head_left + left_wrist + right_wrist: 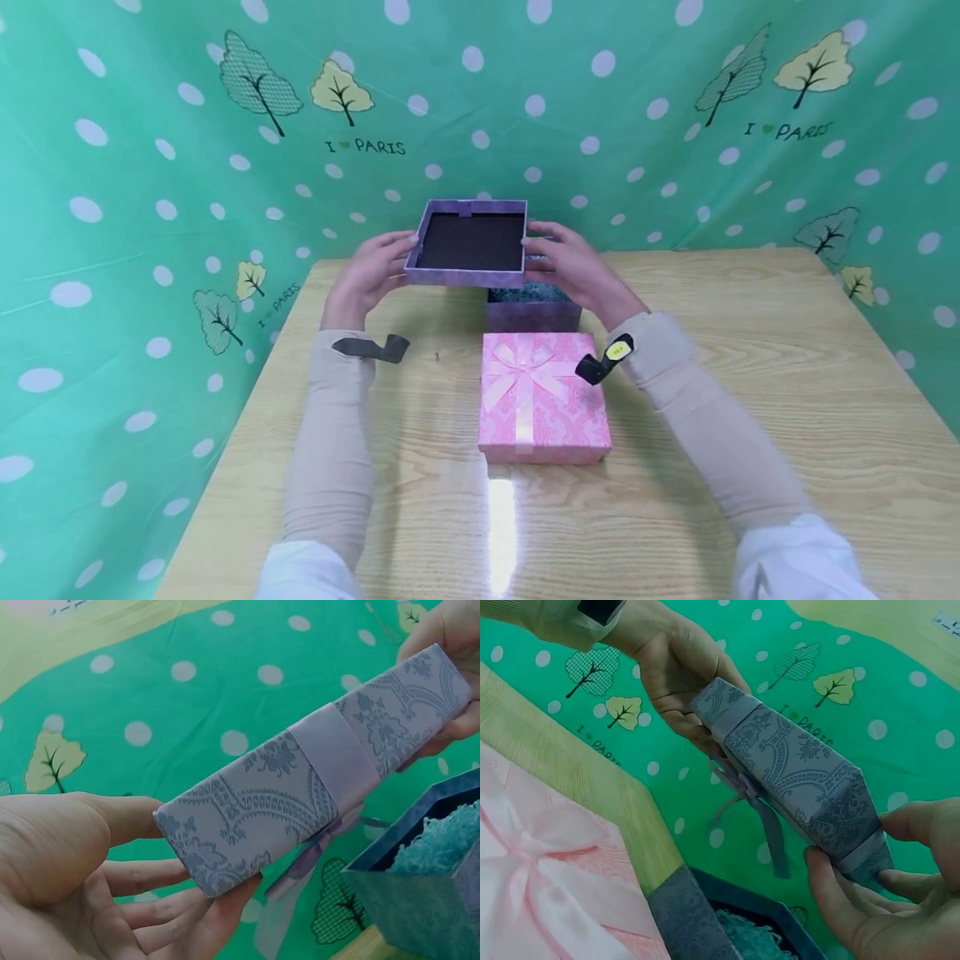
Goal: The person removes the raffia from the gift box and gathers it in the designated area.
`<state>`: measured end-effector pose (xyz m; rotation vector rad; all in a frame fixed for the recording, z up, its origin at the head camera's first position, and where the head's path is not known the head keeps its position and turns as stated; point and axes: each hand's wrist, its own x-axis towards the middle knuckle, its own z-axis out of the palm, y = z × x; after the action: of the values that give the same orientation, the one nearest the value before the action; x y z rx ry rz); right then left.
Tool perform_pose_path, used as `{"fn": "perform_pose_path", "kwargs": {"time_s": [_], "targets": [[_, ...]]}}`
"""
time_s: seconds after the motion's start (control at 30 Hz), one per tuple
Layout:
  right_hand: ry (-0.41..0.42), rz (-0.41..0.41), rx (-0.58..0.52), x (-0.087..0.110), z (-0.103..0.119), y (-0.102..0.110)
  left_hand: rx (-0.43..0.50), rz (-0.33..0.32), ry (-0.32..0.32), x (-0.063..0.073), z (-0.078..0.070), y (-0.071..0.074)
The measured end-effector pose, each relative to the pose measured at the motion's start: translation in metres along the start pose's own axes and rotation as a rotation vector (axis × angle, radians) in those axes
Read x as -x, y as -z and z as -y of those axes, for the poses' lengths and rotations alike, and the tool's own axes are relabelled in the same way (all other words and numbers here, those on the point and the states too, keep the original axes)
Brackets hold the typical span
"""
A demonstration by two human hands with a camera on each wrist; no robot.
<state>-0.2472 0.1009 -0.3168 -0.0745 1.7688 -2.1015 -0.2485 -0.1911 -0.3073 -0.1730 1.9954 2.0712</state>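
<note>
Lid position: the purple lid (471, 240) is held in the air by 2 hands, above table (637, 537) level, hollow side w/ dark lining facing the head cam. L hand (372, 265): grips the lid's L edge, thumb on 1 face, fingers on the other. R hand (567, 260): grips the R edge, thumb opp. fingers.

A lilac ribbon (334, 754) crosses the lid's side wall; its bow (324, 841) hangs under the lid, tails down (see L wrist view).

Lower unit: the purple box (534, 317) stands uncovered on the table, below the lid and to its R in the head view, partly hidden by lid + R hand. Contents: blue shredded filler (439, 838).

Adjacent unit: the pink box (551, 417) sits just in front of the purple box, nearer the person; top fitted, w/ pale pink bow (523, 368). Contact betw. the 2 boxes: cannot tell.

Backdrop: green cloth (472, 108) w/ white dots, tree prints, "PARIS" text.
</note>
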Motion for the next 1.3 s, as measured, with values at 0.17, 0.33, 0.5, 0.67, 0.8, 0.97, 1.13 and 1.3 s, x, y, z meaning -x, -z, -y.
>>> {"fn": "perform_pose_path", "kwargs": {"time_s": [0.17,0.33,0.5,0.67,0.8,0.97,1.13,1.3], "targets": [[-0.018,-0.002,-0.004,-0.009,-0.005,-0.011,0.021,0.02,0.019,0.0,0.006,0.014],[-0.037,-0.013,0.0,-0.017,-0.011,-0.021,0.032,0.016,0.036,-0.002,0.012,0.026],[-0.059,-0.005,-0.006,-0.024,-0.017,-0.032,0.048,0.0,0.052,-0.003,0.019,0.038],[-0.069,0.006,0.009,-0.031,-0.022,-0.046,0.078,0.019,0.049,-0.003,0.026,0.052],[-0.07,0.005,0.016,-0.036,-0.025,-0.058,0.086,0.011,0.06,-0.005,0.032,0.062],[-0.077,-0.005,0.033,-0.044,-0.031,-0.077,0.056,-0.026,0.063,-0.004,0.041,0.075],[-0.083,-0.013,0.118,-0.05,-0.038,-0.093,0.033,-0.063,0.096,0.001,0.047,0.083],[-0.108,-0.01,0.16,-0.056,-0.046,-0.105,-0.004,-0.077,0.154,0.004,0.053,0.087]]}}
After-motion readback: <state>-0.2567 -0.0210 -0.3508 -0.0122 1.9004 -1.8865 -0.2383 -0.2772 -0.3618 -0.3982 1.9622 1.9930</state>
